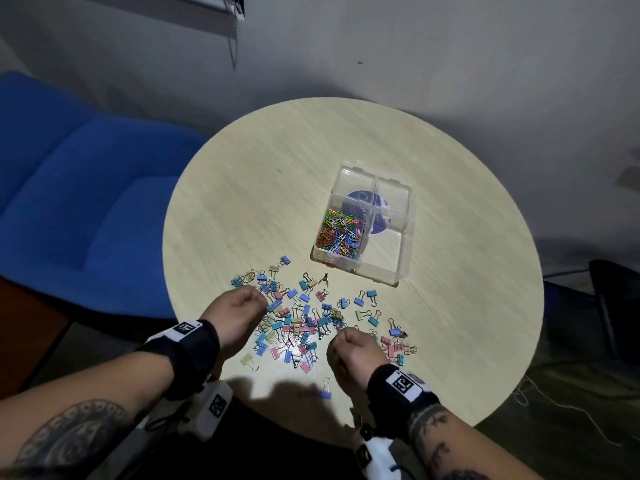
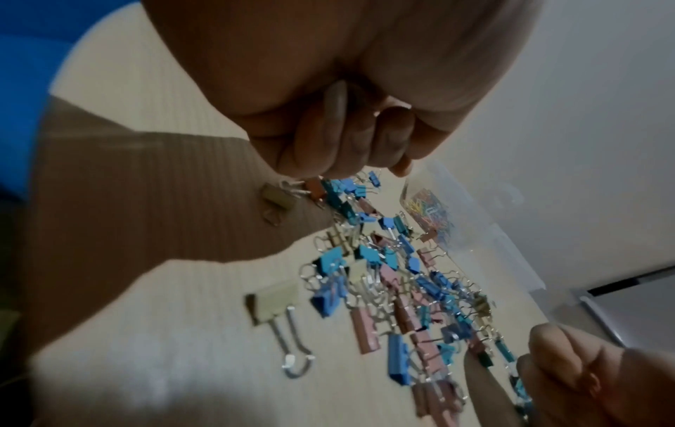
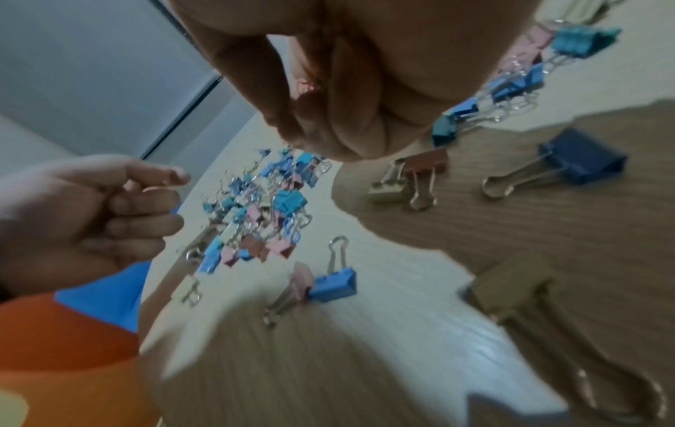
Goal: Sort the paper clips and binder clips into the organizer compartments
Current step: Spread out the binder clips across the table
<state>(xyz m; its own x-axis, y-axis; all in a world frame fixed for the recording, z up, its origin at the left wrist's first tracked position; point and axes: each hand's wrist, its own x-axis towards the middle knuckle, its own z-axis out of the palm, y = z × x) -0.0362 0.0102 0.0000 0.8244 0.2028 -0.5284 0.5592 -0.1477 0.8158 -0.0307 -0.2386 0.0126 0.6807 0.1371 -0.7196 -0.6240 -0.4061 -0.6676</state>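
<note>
Hovering over the binder clips with both fists, loose pile spread on the round table. Left hand curled; left wrist view shows fingers bunched over wire handles, likely pinching a clip, not certain. Right hand also curled; pink wire glimpsed inside the fist in the right wrist view, contents unclear. Pile between the two hands and just ahead of the knuckles. Clear organizer well beyond the pile, ahead and right of the right hand, so the right hand is nearer. Paper clips already in its near-left compartment; other three look unfilled. Next carry: forward-right, past the pile, into a compartment beside the paper clips. No common long axis to the clips; handles point every way.
</note>
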